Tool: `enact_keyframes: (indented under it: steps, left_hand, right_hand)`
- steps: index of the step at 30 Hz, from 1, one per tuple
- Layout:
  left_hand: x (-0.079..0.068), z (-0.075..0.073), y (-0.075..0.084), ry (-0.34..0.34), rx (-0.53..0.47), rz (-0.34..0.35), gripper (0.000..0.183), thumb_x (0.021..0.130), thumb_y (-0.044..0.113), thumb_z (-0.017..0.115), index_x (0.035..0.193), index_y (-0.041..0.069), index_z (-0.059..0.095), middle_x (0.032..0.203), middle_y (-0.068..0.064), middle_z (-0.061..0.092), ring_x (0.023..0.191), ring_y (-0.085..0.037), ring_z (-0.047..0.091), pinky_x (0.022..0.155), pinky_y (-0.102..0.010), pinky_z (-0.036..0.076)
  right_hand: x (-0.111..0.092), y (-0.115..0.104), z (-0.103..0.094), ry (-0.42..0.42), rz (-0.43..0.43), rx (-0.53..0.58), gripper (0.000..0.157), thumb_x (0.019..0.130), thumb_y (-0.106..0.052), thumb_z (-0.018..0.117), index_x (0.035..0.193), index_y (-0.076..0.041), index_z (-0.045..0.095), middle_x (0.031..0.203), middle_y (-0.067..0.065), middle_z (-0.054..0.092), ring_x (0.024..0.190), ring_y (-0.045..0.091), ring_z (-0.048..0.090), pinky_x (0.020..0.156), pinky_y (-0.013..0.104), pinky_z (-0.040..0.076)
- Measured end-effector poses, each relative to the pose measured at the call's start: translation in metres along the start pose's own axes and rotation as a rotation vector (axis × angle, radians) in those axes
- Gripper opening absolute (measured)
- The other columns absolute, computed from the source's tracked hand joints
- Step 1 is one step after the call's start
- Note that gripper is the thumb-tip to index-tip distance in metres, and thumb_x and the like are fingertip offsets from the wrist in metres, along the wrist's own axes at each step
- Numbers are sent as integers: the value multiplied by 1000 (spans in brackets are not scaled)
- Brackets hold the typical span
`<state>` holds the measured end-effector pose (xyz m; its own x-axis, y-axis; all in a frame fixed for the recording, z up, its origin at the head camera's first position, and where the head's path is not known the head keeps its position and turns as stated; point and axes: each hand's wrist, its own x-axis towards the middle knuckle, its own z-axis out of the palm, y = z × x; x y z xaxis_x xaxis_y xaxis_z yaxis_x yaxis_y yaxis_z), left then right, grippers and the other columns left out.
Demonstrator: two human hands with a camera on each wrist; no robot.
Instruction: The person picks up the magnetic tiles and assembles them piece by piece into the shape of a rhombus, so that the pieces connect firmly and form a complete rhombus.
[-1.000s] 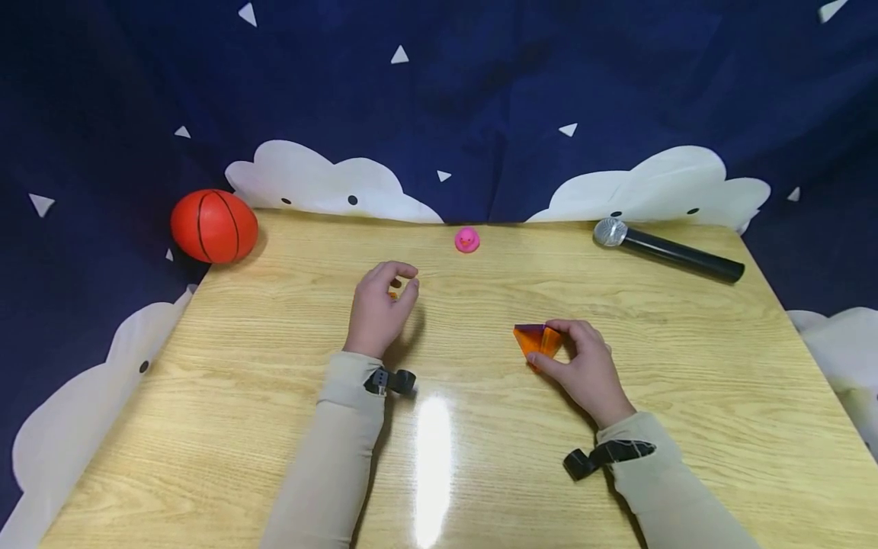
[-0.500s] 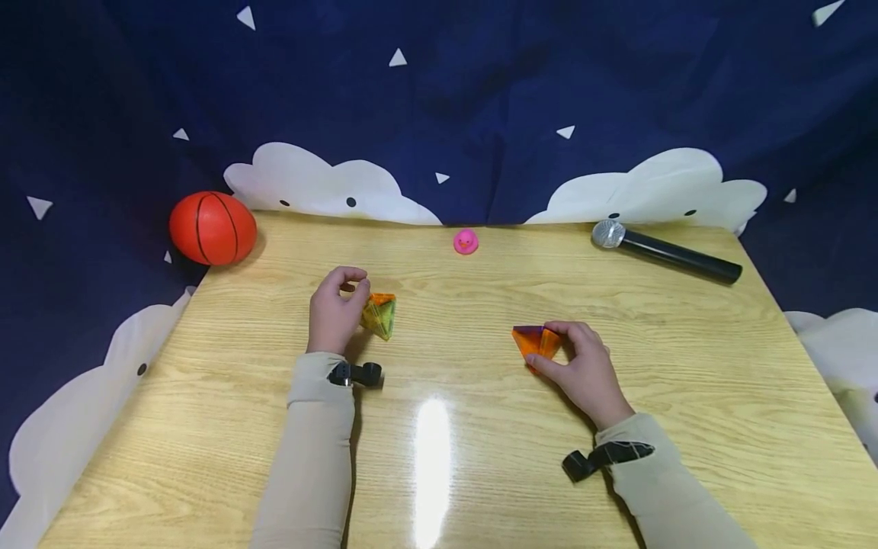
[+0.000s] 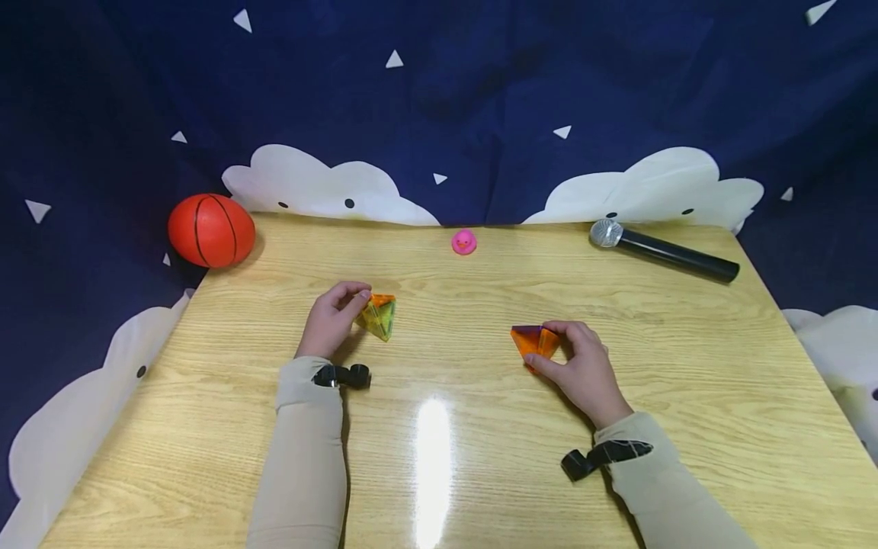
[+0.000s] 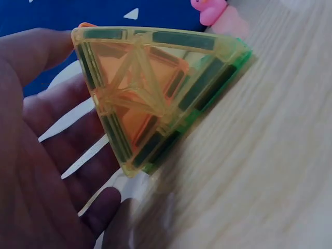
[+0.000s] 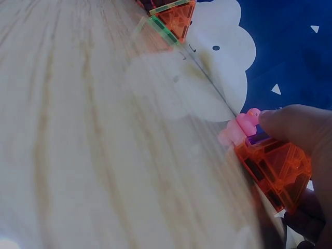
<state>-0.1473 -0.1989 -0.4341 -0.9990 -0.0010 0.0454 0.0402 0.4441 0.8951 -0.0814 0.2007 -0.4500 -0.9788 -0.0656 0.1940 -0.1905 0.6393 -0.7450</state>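
Observation:
My left hand (image 3: 331,319) pinches the upper left corner of a small three-sided shape of see-through magnetic tiles (image 3: 380,318), between thumb and index finger. In the left wrist view these tiles (image 4: 142,98) are yellow, orange and green with dark magnet strips, and the shape rests on the table. Farther right, my right hand (image 3: 583,374) holds a similar orange and purple magnetic tile shape (image 3: 528,339). Its thumb lies at the near side and its index finger at the top. The right wrist view shows the orange tiles (image 5: 277,171) against the fingers.
A pink rubber duck (image 3: 464,242) sits at the back middle of the wooden table (image 3: 480,457). A red ball (image 3: 211,231) is at the back left corner, and a black microphone (image 3: 675,253) lies back right. A dark blue cloth (image 3: 466,99) hangs behind.
My left hand has moved left and slightly nearer, uncovering the yellow and orange tile shape. Its index finger has come down to the thumb. The right hand stays put on its tiles.

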Motion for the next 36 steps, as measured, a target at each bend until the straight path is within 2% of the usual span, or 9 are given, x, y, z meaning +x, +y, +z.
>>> enact_keyframes:
  steps: [5,9,14,18,24,28,32,36]
  left_hand:
    - [0,-2,-3,-58,-31,39,35,102,33,59,127,8,68,128,-12,66,117,-26,60,103,-44,43]
    - [0,-3,-4,-94,-62,58,34,103,29,58,127,8,68,130,-12,65,121,-27,58,105,-46,41]
    - [-1,-5,-3,-112,-42,50,32,103,30,58,126,10,69,128,-10,67,119,-24,59,103,-43,42]
    - [-4,-9,-3,-159,-28,24,34,102,32,60,129,12,67,128,-9,66,120,-24,58,103,-43,42]
    - [-3,-10,-4,-259,-14,-49,47,91,27,76,135,15,63,132,-6,63,120,-24,56,103,-43,41]
    - [-3,-8,0,-280,24,-51,51,88,25,79,135,16,62,134,-5,61,121,-25,55,104,-44,42]
    - [-2,-6,2,-287,31,-42,49,88,23,79,134,15,63,135,-6,61,121,-26,56,103,-44,43]
    - [-2,-5,2,-292,31,-50,47,88,24,80,132,17,64,133,-4,62,122,-25,56,104,-45,43]
  right_hand:
    - [0,0,1,1,-1,-9,57,78,-26,88,126,-7,64,121,14,61,117,35,53,107,60,25]
    - [0,0,1,-2,6,-12,57,78,-27,88,126,-7,64,120,13,62,115,34,54,106,59,26]
    - [1,-1,1,-28,28,-16,58,78,-31,88,126,-7,65,118,11,60,107,29,55,95,47,38]
    - [1,-2,0,-37,40,-12,56,78,-33,88,123,-7,66,114,9,60,103,25,55,86,40,45]
    - [1,-2,0,-42,44,-4,55,79,-34,87,123,-8,67,112,7,59,100,21,56,85,34,47]
    - [1,-3,-1,-50,48,5,54,80,-32,86,124,-8,67,113,7,59,101,23,57,87,38,48]
    - [1,-4,-2,-73,59,21,52,82,-29,84,126,-7,67,115,9,58,106,26,59,92,45,50]
    - [1,-4,-4,-93,60,10,54,82,-28,84,129,-7,65,118,11,58,108,28,58,93,46,49]
